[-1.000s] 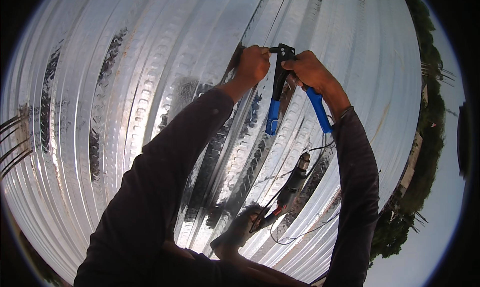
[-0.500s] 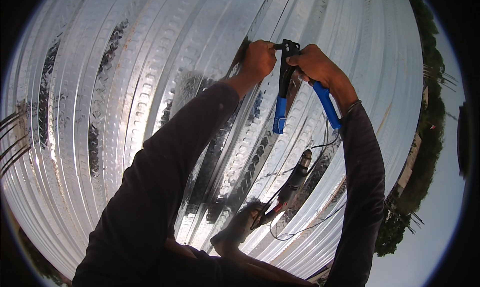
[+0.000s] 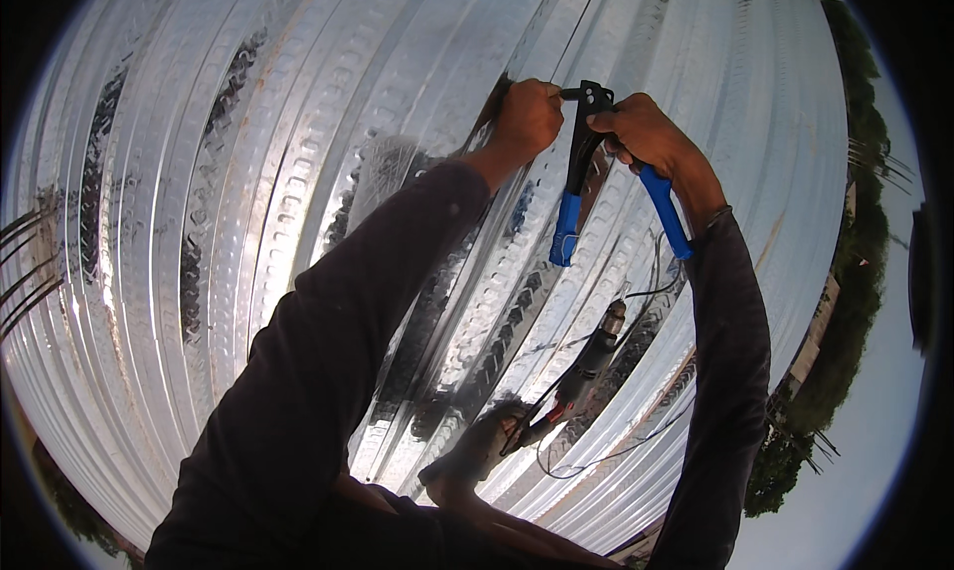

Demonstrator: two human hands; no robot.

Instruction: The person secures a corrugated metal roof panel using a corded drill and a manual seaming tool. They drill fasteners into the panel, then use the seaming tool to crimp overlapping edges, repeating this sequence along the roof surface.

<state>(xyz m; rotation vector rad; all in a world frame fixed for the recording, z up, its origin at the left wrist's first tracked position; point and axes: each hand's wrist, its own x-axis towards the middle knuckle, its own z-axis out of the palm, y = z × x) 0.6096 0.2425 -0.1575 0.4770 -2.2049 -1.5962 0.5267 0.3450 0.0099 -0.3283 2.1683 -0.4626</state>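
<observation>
I see a hand riveter [image 3: 592, 108] with a black body and two blue-sleeved handles, spread apart, over ribbed shiny metal sheeting [image 3: 298, 172]. My right hand [image 3: 651, 138] grips it near the head, thumb across the black body. My left hand [image 3: 529, 113] is closed at the riveter's nose; what its fingertips pinch is too small to make out. Below the tool, a corded power drill [image 3: 591, 361] lies on the sheeting beside my shoe [image 3: 462, 446].
Dark bars [image 3: 28, 277] stick in at the left edge. Beyond the sheeting's right edge are a pale ledge [image 3: 810, 336], trees [image 3: 865, 232], protruding thin rods [image 3: 879, 162] and sky. A thin cable [image 3: 571, 471] loops around the drill.
Both hands and the riveter have shifted slightly right in the picture over the last second, staying in the same grip. The drill and shoe are nearly still.
</observation>
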